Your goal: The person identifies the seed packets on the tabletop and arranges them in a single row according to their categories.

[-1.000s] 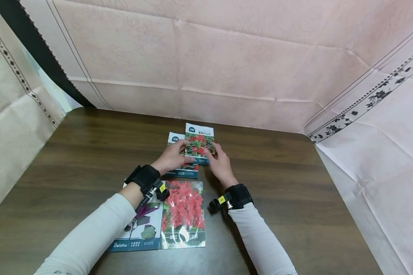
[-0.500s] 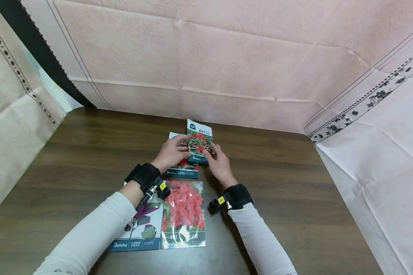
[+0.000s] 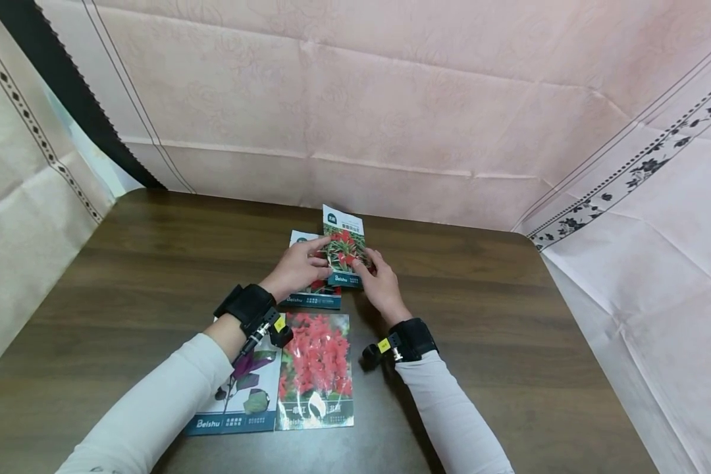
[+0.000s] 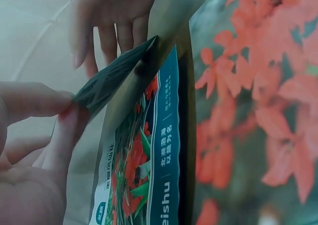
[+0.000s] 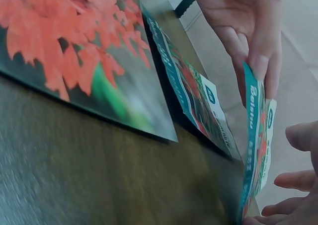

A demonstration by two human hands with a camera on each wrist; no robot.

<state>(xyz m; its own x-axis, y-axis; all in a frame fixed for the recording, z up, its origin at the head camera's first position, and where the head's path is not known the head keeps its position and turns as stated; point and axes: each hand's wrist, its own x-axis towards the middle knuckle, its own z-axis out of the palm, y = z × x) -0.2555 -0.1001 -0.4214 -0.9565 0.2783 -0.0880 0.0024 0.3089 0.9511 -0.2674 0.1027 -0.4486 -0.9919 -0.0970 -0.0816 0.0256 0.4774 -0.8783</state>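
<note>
Flower seed packets lie about the hands. My left hand (image 3: 299,268) pinches the left edge of a small red-flower packet (image 3: 342,240), which is lifted and tilted up off the table, its thumb and finger plain in the left wrist view. On the packet's right side my right hand (image 3: 382,284) touches the lower edge; in the right wrist view its fingers (image 5: 296,180) are spread, and the lowest meets the packet's bottom end. A second small red-flower packet (image 3: 314,301) lies beneath, partly hidden by the left hand. Nearer sits a large packet with coral-red flowers (image 3: 316,362).
Left of the coral-flower packet lies another large packet (image 3: 237,421) with purple and green leaves, partly covered by the left forearm. The dark wooden table (image 3: 480,329) has rounded far corners. Pale cloth (image 3: 361,118) hangs behind it, and a floral-bordered cloth (image 3: 646,263) hangs at right.
The small packet has tilted up, swung slightly, and shifted a little to the right, with its top rising. Both hands stay in nearly the same place around it. The large packets have not moved.
</note>
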